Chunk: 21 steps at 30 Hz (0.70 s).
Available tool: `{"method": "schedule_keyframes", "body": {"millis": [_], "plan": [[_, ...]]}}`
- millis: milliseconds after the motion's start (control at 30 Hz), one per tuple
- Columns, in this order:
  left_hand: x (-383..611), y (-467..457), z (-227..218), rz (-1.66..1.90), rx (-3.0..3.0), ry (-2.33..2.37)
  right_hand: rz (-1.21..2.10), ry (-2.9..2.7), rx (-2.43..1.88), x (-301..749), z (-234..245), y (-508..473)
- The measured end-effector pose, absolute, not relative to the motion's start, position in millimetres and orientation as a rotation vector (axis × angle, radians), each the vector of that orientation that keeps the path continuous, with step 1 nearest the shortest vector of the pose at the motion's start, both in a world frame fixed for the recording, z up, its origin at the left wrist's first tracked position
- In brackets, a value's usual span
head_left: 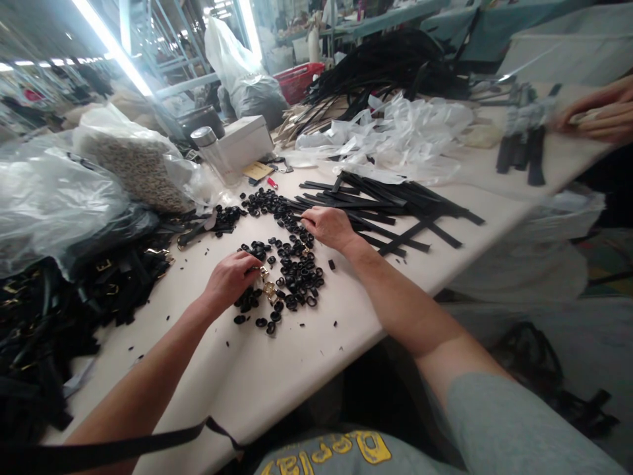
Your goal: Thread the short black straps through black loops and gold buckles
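Our left hand (230,280) lies on the pale surface (297,376), its fingers curled against a few small gold metal buckles (268,287) at the near edge of a heap of small black oval loops (299,274). We cannot tell whether it grips one. Our right hand (329,227) rests palm down on the heap's far edge, fingers bent together, just beside a spread of flat black straps (395,201); any grip is hidden. A co-worker's hand (601,112) is well apart at the far right, beyond crumpled clear plastic bags (405,125).
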<state>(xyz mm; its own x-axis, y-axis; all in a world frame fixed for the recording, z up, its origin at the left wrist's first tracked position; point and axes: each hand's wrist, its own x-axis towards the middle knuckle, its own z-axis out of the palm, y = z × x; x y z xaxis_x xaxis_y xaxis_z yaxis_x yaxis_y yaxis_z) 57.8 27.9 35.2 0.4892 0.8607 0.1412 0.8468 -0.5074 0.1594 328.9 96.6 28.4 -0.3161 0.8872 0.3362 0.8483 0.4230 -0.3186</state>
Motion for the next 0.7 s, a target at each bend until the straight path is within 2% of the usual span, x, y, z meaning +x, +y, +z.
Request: {"method": "schedule_keyframes", "body": {"millis": [167,367,467,700], "plan": [[70,48,44,-0.151,2.575,1.473,0.101,-2.22,-1.46,328,26,97],[82,69,51,-0.426,2.559,1.39,0.103,-2.254,-1.435,325,26,95],[80,69,49,-0.471,2.559,1.377,0.103,-2.256,-1.406,325,25,95],[72,61,42,-0.323,2.491,1.46,0.129,-2.253,-1.407,325,28,93]]}}
